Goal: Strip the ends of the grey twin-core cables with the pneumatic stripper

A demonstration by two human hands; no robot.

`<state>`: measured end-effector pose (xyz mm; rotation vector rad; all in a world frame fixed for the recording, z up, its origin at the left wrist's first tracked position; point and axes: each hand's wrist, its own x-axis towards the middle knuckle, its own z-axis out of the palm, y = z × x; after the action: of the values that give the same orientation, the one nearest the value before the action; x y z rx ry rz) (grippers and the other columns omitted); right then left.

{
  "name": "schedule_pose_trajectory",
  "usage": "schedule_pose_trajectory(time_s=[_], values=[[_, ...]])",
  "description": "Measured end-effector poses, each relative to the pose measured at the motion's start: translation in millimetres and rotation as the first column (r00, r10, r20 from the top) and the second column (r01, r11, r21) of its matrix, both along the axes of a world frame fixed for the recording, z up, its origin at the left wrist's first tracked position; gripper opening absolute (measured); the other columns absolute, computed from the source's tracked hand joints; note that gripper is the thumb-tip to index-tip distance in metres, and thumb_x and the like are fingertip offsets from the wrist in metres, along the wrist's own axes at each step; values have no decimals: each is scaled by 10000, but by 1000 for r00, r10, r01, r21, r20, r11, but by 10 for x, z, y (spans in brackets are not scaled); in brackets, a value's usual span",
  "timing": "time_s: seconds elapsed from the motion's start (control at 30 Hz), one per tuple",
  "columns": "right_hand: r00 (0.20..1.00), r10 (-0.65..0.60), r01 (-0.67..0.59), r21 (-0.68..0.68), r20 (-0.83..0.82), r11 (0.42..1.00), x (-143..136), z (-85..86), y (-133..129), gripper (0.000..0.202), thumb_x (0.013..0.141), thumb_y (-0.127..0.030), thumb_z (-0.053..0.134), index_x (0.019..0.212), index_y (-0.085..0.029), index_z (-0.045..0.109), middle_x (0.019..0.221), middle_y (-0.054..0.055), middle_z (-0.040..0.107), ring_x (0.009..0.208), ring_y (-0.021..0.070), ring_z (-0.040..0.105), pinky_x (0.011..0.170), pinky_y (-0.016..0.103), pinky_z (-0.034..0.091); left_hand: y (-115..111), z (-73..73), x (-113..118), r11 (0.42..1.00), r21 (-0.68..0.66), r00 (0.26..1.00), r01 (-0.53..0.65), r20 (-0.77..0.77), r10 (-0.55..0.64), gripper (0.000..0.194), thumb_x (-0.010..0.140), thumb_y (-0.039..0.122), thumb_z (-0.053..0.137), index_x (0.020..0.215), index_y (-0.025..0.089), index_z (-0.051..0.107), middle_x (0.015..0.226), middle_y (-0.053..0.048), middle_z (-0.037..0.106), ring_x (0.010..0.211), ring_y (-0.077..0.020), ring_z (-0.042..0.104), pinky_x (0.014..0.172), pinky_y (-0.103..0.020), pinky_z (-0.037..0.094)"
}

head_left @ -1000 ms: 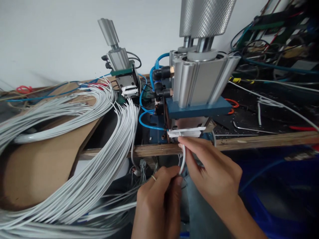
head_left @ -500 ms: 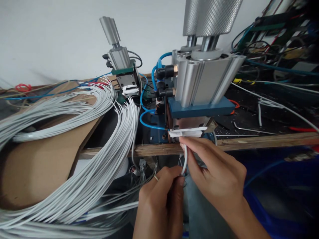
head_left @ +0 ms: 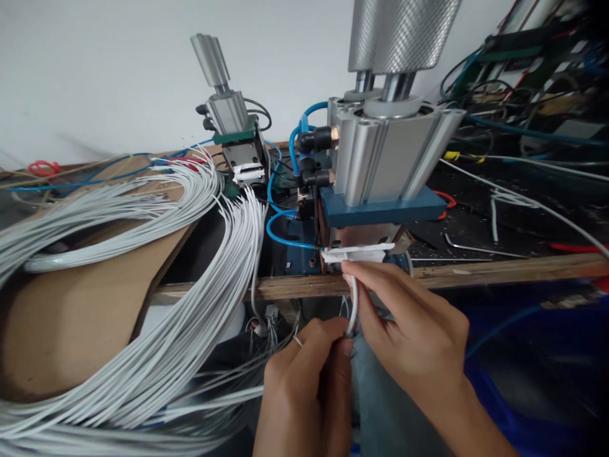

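Observation:
A short bend of white cable (head_left: 354, 304) runs between my two hands. My right hand (head_left: 413, 324) pinches its upper part, fingertips right at the white-taped slot (head_left: 356, 253) low on the front of the large pneumatic press (head_left: 380, 158). Whether the cable's end sits inside the slot is hidden by the fingers. Lower and to the left, my left hand (head_left: 309, 374) is closed round the same cable below the bench edge.
Long bundles of white cables (head_left: 209, 298) lie on cardboard (head_left: 71, 324) at the left. Behind them stands a smaller press (head_left: 233, 120). Blue air hoses (head_left: 271, 216) loop beside the large press. A wooden bench edge (head_left: 457, 273) crosses the view; loose wires and a bent rod (head_left: 480, 249) lie at the right.

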<state>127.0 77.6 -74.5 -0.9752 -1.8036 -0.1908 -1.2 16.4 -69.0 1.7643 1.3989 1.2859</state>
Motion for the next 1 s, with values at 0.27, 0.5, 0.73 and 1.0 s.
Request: schedule_pose_trajectory(time_s=[0.27,0.5,0.73,1.0], values=[[1000,6,-5,-23,13,1000,17,0,-20,305,863,-29,594,1114,-197,641,992,35,753,887,135,718,787,232,576,4,-9,-4,1000,1,1000,19,20,-19,260,902,97,503,1026,269,655,794,44,658,686,-112,625,634,-202,456],[1000,14,-14,-35,11,999,12,-12,-21,282,872,-46,586,1103,-197,639,997,39,755,884,143,722,773,242,586,-2,-2,3,1000,12,999,21,35,-21,248,897,93,514,1013,256,660,784,36,664,671,-111,618,629,-198,451],[999,33,-33,-33,0,999,20,-34,-21,265,867,-41,592,1103,-148,653,1002,60,752,907,145,718,811,235,568,-12,-22,8,1000,-10,999,21,38,-21,262,911,95,497,1025,271,654,803,38,653,707,-110,627,650,-202,440],[1000,18,-18,-24,-3,1000,21,-82,-11,302,860,-32,592,1124,-165,654,1022,48,752,918,155,718,815,262,575,-1,-57,12,1000,-20,998,19,59,-18,239,915,131,486,1008,277,650,778,38,646,656,-118,587,631,-209,438]])
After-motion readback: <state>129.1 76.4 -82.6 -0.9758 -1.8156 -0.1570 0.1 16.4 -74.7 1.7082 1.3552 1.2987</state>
